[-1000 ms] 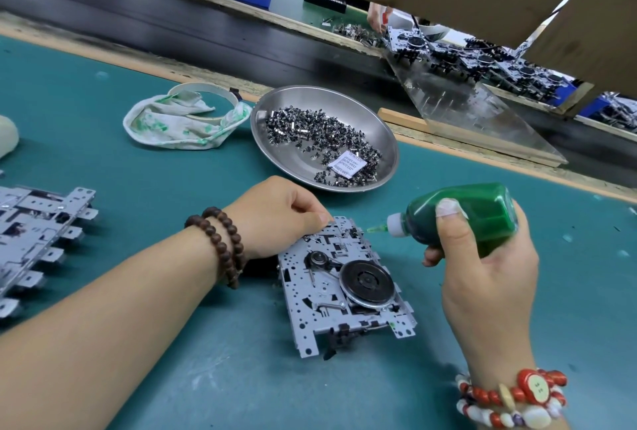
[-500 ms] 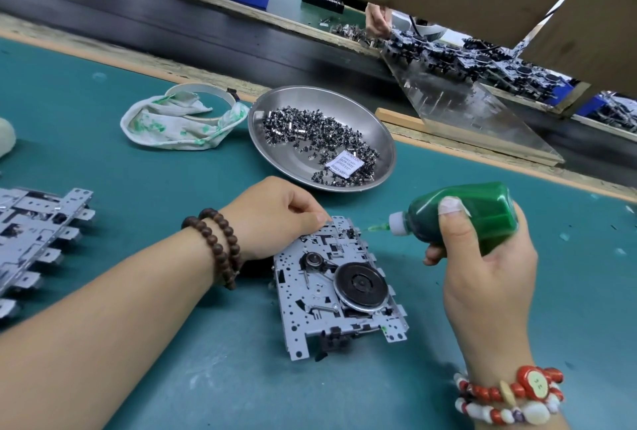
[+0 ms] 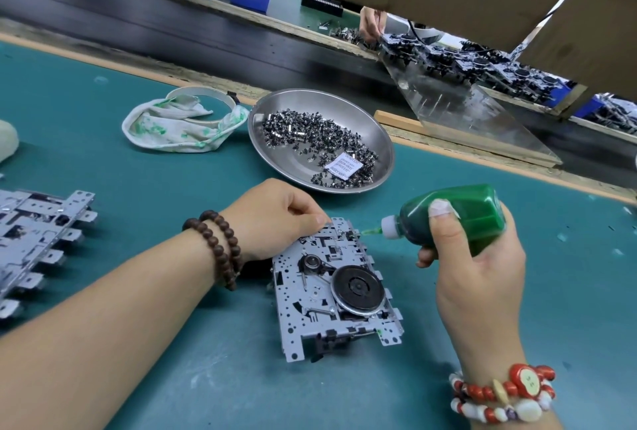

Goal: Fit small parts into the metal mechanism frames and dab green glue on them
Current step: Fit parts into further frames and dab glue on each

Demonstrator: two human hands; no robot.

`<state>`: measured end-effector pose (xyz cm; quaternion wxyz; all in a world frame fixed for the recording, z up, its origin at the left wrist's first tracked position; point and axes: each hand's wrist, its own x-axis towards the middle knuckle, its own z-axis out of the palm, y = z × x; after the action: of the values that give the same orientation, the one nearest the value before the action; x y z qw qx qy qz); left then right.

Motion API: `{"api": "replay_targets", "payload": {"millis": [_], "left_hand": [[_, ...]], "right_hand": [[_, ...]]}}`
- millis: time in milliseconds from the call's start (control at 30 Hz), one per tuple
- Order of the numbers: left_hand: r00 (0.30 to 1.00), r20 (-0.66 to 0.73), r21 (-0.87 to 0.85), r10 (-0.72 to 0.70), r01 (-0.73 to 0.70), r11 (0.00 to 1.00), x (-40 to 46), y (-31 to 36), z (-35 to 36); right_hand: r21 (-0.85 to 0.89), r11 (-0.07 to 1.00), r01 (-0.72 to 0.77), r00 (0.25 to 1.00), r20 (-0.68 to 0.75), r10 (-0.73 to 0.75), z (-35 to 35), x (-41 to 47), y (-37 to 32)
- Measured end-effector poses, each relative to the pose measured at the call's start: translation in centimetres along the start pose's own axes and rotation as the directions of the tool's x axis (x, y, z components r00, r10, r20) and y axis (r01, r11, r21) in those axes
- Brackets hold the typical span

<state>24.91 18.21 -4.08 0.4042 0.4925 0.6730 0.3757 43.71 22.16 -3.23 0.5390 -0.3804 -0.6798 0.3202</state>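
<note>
While my left hand (image 3: pixel 275 219) pinches the frame (image 3: pixel 331 288) on the mat, my right hand (image 3: pixel 479 257) squeezes the glue bottle (image 3: pixel 458 219) at its top edge; more frames (image 3: pixel 38 240) wait

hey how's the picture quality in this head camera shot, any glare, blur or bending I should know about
Head view: wide-angle bending tilts and curves the bench edge; soft glare on the steel dish rim; the metal frame and glue bottle are sharp under even light, with a dark shadow under the left hand; the far bench behind is dimmer and less crisp.
</note>
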Motion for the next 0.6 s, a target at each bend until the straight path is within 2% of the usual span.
{"api": "replay_targets", "payload": {"millis": [267, 433, 600], "left_hand": [[1.000, -0.001, 0.006, 0.008, -0.008, 1.000, 0.08, -0.10, 0.03], [0.998, -0.035, 0.019, 0.043, -0.043, 0.999, 0.06, -0.24, 0.20], [0.992, -0.075, 0.113, 0.100, -0.092, 0.989, 0.08, -0.33, 0.47]], "right_hand": [[0.038, 0.999, -0.029, 0.999, -0.044, 0.030, -0.33, 0.20, 0.14], [0.179, 0.978, -0.107, 0.993, -0.024, 0.113, -0.45, 0.30, 0.03], [0.395, 0.876, -0.276, 0.958, 0.036, 0.286, -0.34, 0.37, -0.19]]}}
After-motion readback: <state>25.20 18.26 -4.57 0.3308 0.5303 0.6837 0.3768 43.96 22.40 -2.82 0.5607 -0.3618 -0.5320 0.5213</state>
